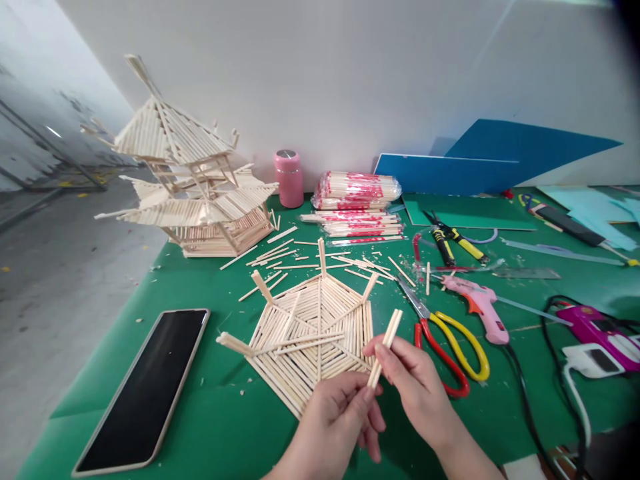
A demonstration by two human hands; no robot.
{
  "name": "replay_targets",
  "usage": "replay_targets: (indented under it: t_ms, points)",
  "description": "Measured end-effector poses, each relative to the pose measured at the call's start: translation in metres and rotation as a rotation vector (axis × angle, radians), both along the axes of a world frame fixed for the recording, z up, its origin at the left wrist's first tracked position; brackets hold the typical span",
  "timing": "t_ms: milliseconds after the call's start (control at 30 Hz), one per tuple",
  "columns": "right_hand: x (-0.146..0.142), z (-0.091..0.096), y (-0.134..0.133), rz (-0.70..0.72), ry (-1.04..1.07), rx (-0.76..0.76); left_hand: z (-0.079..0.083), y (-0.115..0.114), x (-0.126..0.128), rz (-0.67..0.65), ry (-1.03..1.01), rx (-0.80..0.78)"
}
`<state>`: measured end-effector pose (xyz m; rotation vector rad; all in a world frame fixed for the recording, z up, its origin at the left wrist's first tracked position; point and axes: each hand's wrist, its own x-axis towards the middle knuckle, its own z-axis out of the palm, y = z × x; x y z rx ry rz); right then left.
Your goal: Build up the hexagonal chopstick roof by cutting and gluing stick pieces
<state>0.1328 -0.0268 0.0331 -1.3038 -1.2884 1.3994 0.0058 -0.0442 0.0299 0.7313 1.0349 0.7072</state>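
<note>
Both my hands pinch a short bundle of wooden sticks, held tilted above the near right edge of a stick roof panel. My left hand grips the lower end between thumb and fingers. Higher up, the thumb and fingertips of my right hand close on the same sticks. The roof panel lies on the green table, many-sided, built of sticks in web-like rows, with upturned stick bundles at several corners. A few loose sticks rest across its top. Scissors with red and yellow handles lie right of my right hand.
A stick pagoda model stands back left, near a pink flask and bagged chopsticks. Cut sticks litter the middle. A phone lies left; pliers, a pink glue gun and a power strip lie right.
</note>
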Motion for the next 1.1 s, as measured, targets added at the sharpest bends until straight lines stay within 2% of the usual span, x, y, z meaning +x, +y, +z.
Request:
replay_targets:
  t_ms: [200, 300, 433, 600, 700, 767, 933, 1100]
  points:
    - [-0.002, -0.004, 0.005, 0.053, -0.045, -0.045, -0.010, 0.001, -0.002, 0.032, -0.085, -0.085]
    - [0.001, -0.003, 0.008, -0.010, -0.068, -0.048, -0.014, 0.002, -0.007, 0.070, -0.139, -0.113]
    - [0.009, -0.001, 0.009, -0.106, -0.174, -0.038, -0.010, 0.007, -0.015, 0.202, -0.162, -0.117]
    - [0.022, -0.009, 0.009, -0.083, -0.478, 0.135, 0.000, 0.014, -0.023, 0.332, -0.195, -0.114]
    - [0.024, -0.014, 0.009, -0.088, -0.696, 0.300, 0.001, 0.017, -0.029, 0.389, -0.188, -0.061]
    - [0.021, -0.014, 0.010, -0.100, -0.764, 0.341, 0.000, 0.019, -0.033, 0.424, -0.179, -0.026]
    - [0.002, -0.009, 0.015, 0.081, -0.764, 0.346, 0.001, 0.021, -0.039, 0.520, -0.149, 0.042]
    - [-0.016, -0.006, 0.024, 0.147, -0.823, 0.452, 0.006, 0.020, -0.040, 0.609, -0.112, 0.103]
